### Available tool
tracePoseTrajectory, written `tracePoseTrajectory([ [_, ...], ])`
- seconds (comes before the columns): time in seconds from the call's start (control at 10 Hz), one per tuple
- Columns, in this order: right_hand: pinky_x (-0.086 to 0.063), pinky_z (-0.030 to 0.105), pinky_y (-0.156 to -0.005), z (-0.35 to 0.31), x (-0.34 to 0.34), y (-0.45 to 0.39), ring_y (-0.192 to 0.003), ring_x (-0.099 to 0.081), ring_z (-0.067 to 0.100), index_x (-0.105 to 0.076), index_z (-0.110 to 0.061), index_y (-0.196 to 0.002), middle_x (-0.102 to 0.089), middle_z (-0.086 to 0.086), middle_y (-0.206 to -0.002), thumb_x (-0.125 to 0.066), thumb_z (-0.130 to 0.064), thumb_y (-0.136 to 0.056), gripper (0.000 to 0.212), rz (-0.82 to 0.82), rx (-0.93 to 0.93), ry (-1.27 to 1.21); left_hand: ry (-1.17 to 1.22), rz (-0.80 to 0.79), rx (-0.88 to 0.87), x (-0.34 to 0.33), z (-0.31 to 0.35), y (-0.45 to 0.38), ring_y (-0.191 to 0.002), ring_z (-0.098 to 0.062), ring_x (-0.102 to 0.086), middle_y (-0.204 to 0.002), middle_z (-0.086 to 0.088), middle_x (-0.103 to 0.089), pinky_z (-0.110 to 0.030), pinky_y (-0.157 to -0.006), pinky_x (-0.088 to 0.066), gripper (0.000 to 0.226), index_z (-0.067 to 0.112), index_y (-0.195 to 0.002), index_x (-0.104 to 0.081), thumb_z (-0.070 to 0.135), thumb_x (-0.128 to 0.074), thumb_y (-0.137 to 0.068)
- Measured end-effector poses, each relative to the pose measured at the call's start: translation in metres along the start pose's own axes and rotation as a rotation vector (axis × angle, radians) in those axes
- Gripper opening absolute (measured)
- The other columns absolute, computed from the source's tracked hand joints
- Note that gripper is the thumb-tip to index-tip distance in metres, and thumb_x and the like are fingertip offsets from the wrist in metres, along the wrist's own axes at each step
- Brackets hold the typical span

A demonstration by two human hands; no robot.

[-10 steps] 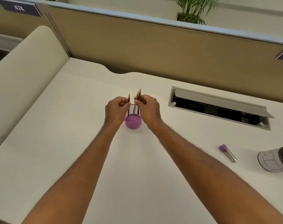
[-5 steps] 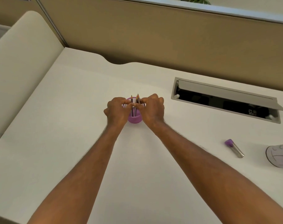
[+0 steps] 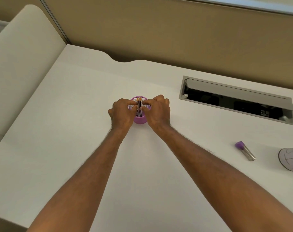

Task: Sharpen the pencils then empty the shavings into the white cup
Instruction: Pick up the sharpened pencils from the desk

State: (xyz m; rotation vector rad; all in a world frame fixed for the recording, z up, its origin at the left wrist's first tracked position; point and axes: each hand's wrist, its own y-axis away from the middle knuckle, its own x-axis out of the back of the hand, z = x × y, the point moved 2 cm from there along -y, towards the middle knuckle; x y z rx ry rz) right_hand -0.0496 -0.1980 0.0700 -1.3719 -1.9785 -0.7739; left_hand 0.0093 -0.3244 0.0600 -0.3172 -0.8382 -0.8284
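Mid-frame on the white desk (image 3: pixel 75 131), a purple mesh pencil holder (image 3: pixel 140 119) is flanked by both hands. The pencils (image 3: pixel 139 108) standing inside are pinched by the left hand (image 3: pixel 123 113) and right hand (image 3: pixel 157 111). Far right, a purple-capped tube sharpener (image 3: pixel 245 150) is lying beside a tipped white cup (image 3: pixel 290 159).

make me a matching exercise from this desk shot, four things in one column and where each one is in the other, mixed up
Things:
1. pencils
2. purple mesh holder
3. purple-capped sharpener
4. white cup

Places:
A. lying on its side at the right edge of the picture, partly cut off
B. standing inside the holder, pinched between the fingers of the left hand and the right hand
C. lying alone on the desk, just left of the cup
D. upright on the desk between the two hands

Pairs: 1-B, 2-D, 3-C, 4-A
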Motion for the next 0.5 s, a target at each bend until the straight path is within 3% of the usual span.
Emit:
tracePoseTrajectory([
  [0.3, -0.051, 0.036, -0.093, 0.004, 0.004, 0.002, -0.119, -0.048, 0.021, -0.075, -0.024, -0.118, -0.059, 0.002, -0.120, -0.069, -0.032, -0.096, 0.024, 0.012, 0.027, -0.091, 0.021, 0.004, 0.000, 0.002, 0.000, 0.002, -0.117, -0.022, -0.060, -0.119, 0.004, -0.070, -0.038, -0.094, -0.034, 0.012, 0.027, -0.102, -0.077, 0.026, -0.071, -0.091],
  [0.5, -0.050, 0.040, -0.094, 0.015, 0.020, 0.010, -0.114, -0.052, 0.015, -0.069, -0.026, -0.114, -0.061, -0.004, -0.114, -0.059, -0.030, -0.100, 0.017, 0.075, 0.038, -0.235, 0.054, 0.120, -0.087, 0.012, 0.014, 0.011, -0.122, -0.023, -0.054, -0.125, 0.001, -0.064, -0.040, -0.095, -0.036, 0.010, 0.025, -0.099, -0.074, 0.030, -0.068, -0.093],
])
